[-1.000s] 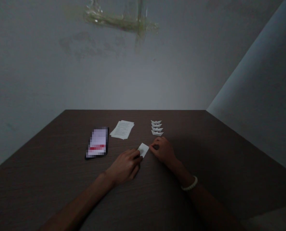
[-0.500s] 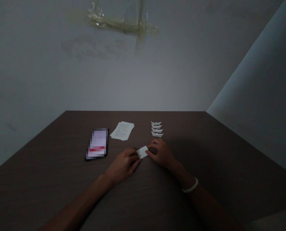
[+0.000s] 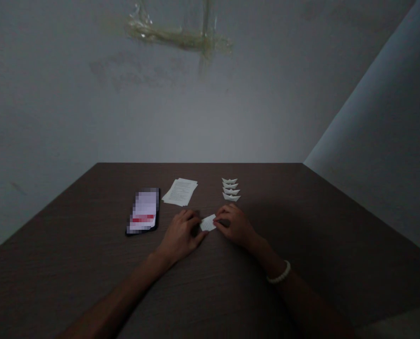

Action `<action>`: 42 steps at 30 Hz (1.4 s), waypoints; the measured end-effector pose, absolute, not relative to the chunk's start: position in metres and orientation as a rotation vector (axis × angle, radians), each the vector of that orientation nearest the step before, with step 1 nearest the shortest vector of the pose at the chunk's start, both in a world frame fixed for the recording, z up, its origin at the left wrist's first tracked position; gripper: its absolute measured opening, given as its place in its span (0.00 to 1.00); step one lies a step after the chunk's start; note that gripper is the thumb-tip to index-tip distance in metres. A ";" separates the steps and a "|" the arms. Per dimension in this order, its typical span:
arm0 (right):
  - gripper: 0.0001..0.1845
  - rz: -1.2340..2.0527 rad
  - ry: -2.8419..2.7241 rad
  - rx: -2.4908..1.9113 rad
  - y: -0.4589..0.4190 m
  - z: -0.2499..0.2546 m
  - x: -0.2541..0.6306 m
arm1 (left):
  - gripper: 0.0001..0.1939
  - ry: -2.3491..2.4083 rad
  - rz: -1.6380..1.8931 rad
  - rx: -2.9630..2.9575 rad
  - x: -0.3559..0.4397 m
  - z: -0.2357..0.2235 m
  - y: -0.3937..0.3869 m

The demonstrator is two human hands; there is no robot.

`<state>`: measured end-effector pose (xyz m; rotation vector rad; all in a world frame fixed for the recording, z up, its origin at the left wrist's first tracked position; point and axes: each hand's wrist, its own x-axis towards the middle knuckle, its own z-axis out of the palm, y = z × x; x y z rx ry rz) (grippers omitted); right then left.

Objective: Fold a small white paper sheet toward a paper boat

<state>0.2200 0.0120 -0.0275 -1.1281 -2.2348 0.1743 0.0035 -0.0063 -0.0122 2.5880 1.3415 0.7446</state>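
Observation:
A small white slip of paper (image 3: 208, 222) lies on the dark wooden table (image 3: 301, 226) between my two hands. My left hand (image 3: 181, 235) rests with bent fingers pinching the slip's left edge. My right hand (image 3: 235, 225) has its fingers curled onto the slip's right edge; a pale bead bracelet (image 3: 278, 274) circles that wrist. Just beyond my right hand stands a short row of several small folded paper boats (image 3: 230, 189).
A stack of printed paper slips (image 3: 180, 191) lies behind my left hand. A phone (image 3: 144, 210) with a lit screen lies to the left of it. Grey walls close the table's far and right sides.
The slip has been turned and laid flatter between my hands. My right hand came in to its right edge, and my left hand shifted slightly forward.

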 end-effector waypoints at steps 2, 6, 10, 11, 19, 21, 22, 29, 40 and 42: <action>0.03 0.172 -2.239 -1.122 0.012 -0.027 0.220 | 0.11 1.399 0.752 2.545 0.004 -0.012 -0.005; 0.03 0.163 -2.240 -1.122 0.013 -0.027 0.220 | 0.10 1.471 0.754 2.491 0.004 -0.012 -0.003; 0.03 0.163 -2.249 -1.120 0.013 -0.026 0.220 | 0.08 1.489 0.757 2.485 0.004 -0.012 -0.002; 0.03 0.163 -2.251 -1.120 0.013 -0.026 0.220 | 0.08 1.496 0.755 2.482 0.004 -0.011 -0.002; 0.04 0.161 -2.246 -1.120 0.014 -0.029 0.220 | 0.05 1.542 0.750 2.463 0.004 -0.007 0.004; 0.04 0.161 -2.242 -1.123 0.014 -0.029 0.220 | 0.05 1.549 0.750 2.460 0.003 -0.008 0.007; 0.03 0.162 -2.245 -1.121 0.014 -0.029 0.220 | 0.05 1.550 0.749 2.460 0.003 -0.008 0.008; 0.03 0.156 -2.233 -1.120 0.014 -0.029 0.220 | 0.07 1.546 0.758 2.466 0.001 -0.008 0.008; 0.06 0.165 -2.229 -1.171 0.009 -0.023 0.219 | 0.13 1.392 0.715 2.605 0.001 -0.010 0.000; 0.09 0.163 -2.229 -1.181 0.008 -0.022 0.219 | 0.13 1.404 0.700 2.595 0.002 -0.008 -0.001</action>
